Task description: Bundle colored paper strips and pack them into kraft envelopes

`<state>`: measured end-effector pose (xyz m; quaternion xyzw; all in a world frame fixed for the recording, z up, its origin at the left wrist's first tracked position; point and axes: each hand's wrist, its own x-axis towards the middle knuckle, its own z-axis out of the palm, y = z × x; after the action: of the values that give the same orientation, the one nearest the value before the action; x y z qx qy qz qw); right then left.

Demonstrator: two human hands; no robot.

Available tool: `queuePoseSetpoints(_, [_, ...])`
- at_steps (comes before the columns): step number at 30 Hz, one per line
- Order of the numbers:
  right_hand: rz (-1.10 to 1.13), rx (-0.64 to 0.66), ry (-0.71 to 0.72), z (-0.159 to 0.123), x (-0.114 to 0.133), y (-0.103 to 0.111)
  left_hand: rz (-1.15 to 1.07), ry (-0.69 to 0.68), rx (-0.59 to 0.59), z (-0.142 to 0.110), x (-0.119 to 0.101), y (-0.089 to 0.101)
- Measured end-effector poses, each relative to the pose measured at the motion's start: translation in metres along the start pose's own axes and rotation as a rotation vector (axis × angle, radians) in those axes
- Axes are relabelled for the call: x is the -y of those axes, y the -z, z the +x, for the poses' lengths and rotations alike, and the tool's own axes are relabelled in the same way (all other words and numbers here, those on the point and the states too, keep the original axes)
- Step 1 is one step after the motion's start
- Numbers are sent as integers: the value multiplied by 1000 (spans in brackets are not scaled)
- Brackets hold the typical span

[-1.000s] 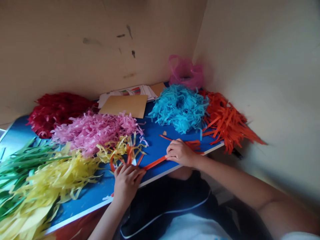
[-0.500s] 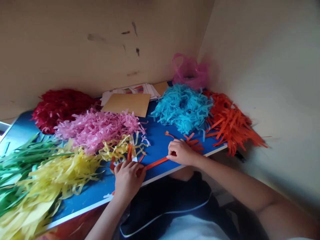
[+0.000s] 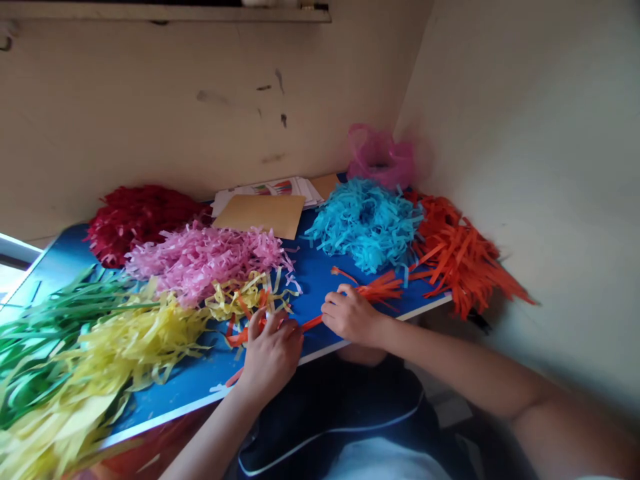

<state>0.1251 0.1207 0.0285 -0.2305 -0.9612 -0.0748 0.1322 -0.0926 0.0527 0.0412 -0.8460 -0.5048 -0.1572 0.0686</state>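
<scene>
On a blue table (image 3: 313,283) pushed into a corner, two hands work near the front edge. The right hand (image 3: 353,317) has its fingers curled and pressed together, and it pinches a long orange paper strip (image 3: 313,324). The strip lies between the two hands, close to the table edge. More orange bits (image 3: 380,290) stick out at 2 o'clock from the right hand. The left hand (image 3: 273,360) has its fingers a little spread, with small orange strips (image 3: 237,337) beside it. I cannot tell if it pinches anything. Big piles of paper strips sit around the hands: a yellow pile (image 3: 125,347) and a green pile (image 3: 45,333) at 9 o'clock, a pink pile (image 3: 200,263) and a red pile (image 3: 140,223) at 10 o'clock, a blue pile (image 3: 365,227) at 1 o'clock, and an orange pile (image 3: 460,260) at 2 o'clock. A brown card (image 3: 260,215) lies at 12 o'clock, and a pink plastic bag (image 3: 380,157) sits against the wall at 1 o'clock.
</scene>
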Motion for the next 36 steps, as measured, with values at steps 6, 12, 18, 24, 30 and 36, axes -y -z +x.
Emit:
queuePoseSetpoints(6, [15, 11, -106, 14, 7, 3, 46, 9, -104, 4, -3, -10])
queuePoseSetpoints(12, [67, -19, -82, 7, 18, -6, 48, -7, -128, -5, -1, -15])
queuePoseSetpoints(18, [293, -14, -245, -12, -7, -13, -51, 121, -38, -18, 11, -13])
queuePoseSetpoints(24, [381, 181, -508, 11, -6, 0, 24, 210, 96, -5, 10, -10])
queuePoseSetpoints(30, [368, 72, -257, 7, -15, -5, 29, 23, 68, -7, 13, -11])
queuePoseSetpoints(36, [276, -104, -57, 4, -17, -7, 14, -36, 65, -8, 14, -14])
